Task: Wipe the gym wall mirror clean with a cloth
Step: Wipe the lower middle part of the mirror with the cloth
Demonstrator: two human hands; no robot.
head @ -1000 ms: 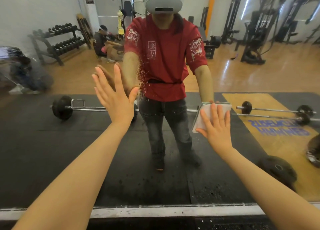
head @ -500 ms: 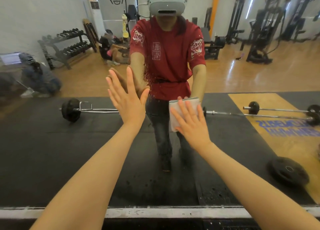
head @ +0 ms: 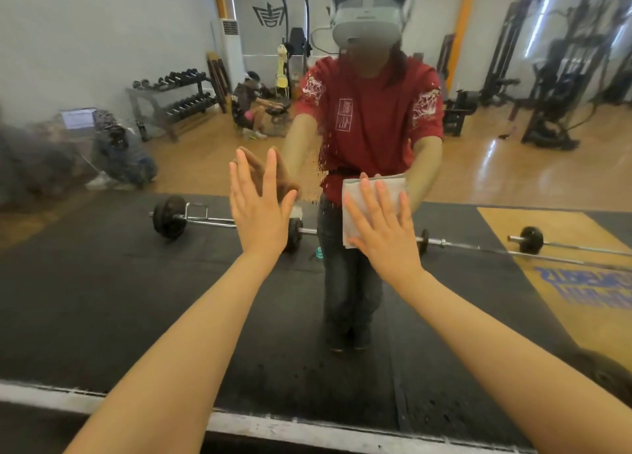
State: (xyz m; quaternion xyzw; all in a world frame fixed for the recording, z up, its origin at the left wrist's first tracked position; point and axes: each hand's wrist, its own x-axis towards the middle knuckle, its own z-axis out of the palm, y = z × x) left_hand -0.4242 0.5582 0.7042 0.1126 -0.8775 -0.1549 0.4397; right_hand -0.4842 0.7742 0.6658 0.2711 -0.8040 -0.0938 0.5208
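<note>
The wall mirror (head: 102, 299) fills the view and reflects the gym and a person in a red shirt. A folded white cloth (head: 372, 197) lies flat against the glass at mid height, right of centre. My right hand (head: 379, 224) presses the cloth to the mirror with straight, spread fingers. To its left my left hand (head: 260, 207) rests flat on the bare glass, fingers straight and pointing up. A streak of small droplets (head: 323, 166) runs down the glass between the two hands.
The mirror's metal bottom frame (head: 307, 429) runs along the lower edge near the floor. Specks of dirt dot the glass low down (head: 301, 375). Reflected barbells, a dumbbell rack, machines and seated people show behind.
My right hand slid the cloth left and up across the glass, from the right side to near centre. My left hand stayed flat on the mirror while the view shifted.
</note>
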